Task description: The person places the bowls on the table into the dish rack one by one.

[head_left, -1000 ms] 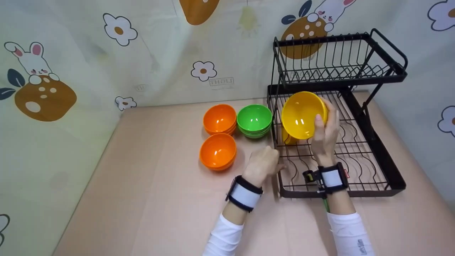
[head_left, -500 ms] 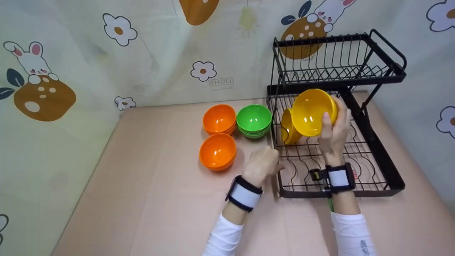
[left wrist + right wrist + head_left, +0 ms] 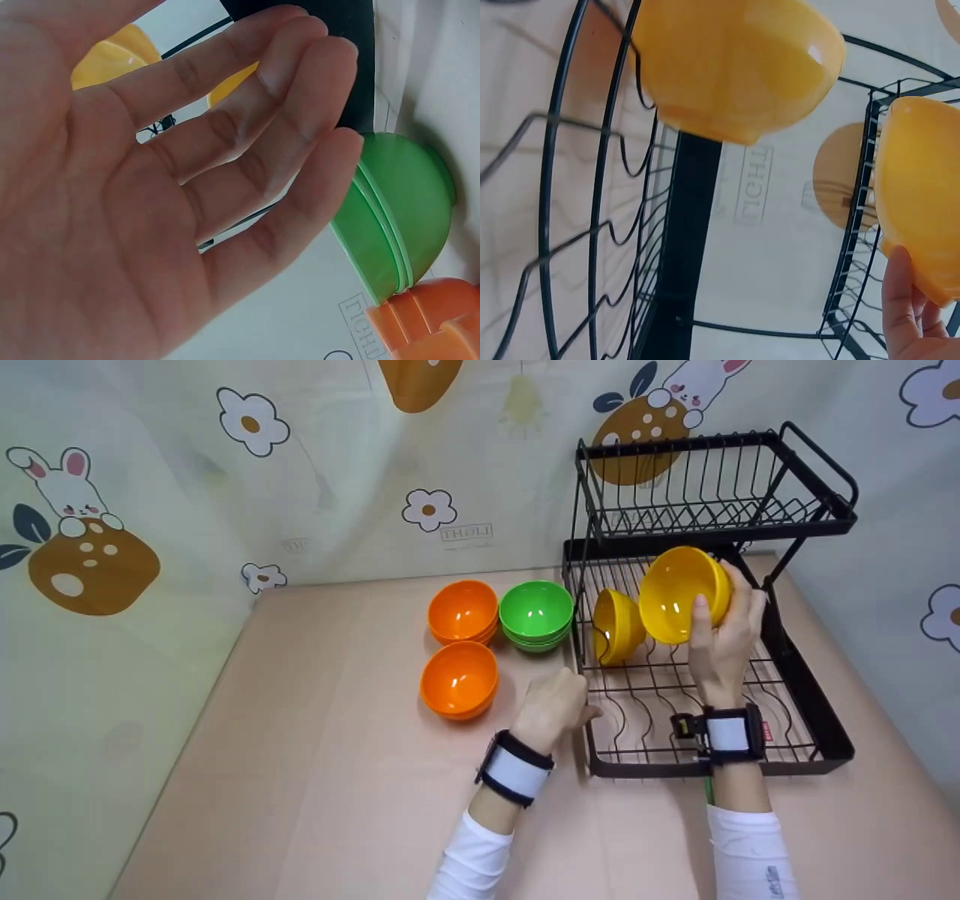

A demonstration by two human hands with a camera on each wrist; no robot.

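Note:
My right hand [image 3: 726,641] grips a tilted yellow bowl [image 3: 679,594] by its right side, thumb near the rim, above the lower tier of a black dish rack [image 3: 817,706]. Another yellow bowl [image 3: 616,626] stands on its side among the wires at the rack's left. In the right wrist view, fingers [image 3: 901,296] hold the yellow bowl [image 3: 924,195] near its base. My left hand [image 3: 553,706] is beside the rack's left edge. Seen from the left wrist, its palm is bare and the fingers [image 3: 315,97] are loosely bent, holding nothing.
Left of the rack, a stack of green bowls [image 3: 536,611] stands close to its side. Two stacks of orange bowls, one at the back [image 3: 463,611] and one in front [image 3: 459,679], are beside it. The rack's upper tier [image 3: 727,538] overhangs the back of the lower one.
My right hand has moved right with the yellow bowl, away from the bowl standing in the rack, which now shows more fully. The left hand has stayed still.

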